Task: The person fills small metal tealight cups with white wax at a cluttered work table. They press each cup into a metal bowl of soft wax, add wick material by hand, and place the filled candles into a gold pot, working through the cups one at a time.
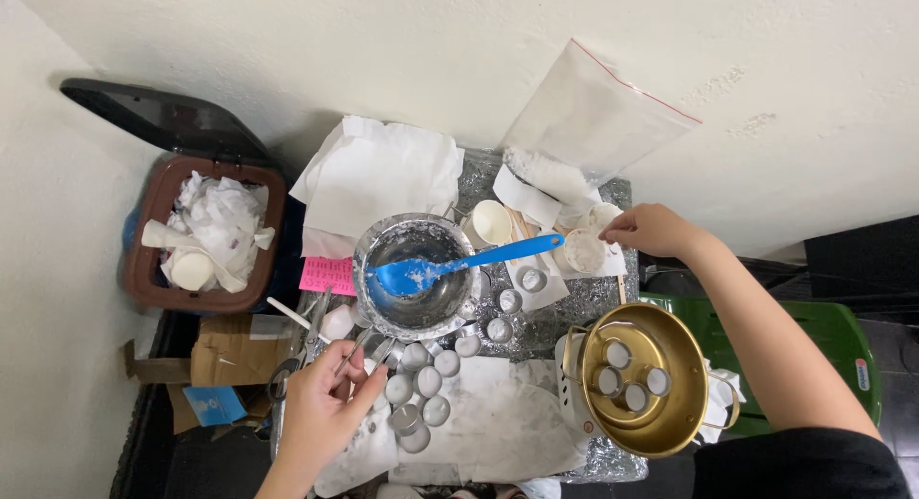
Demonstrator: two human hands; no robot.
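Both hands pinch: left [324,403] perhaps tongs [356,351], right [653,229] a table-edge cup [604,217].

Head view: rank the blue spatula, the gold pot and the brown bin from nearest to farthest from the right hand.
1. Blue spatula: its handle tip lies just left of the right hand.
2. Gold pot: below the hand.
3. Brown bin: far left.

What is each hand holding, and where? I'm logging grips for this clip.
The left hand grips metal tongs at their rear end. The right hand pinches the rim of a small white cup.
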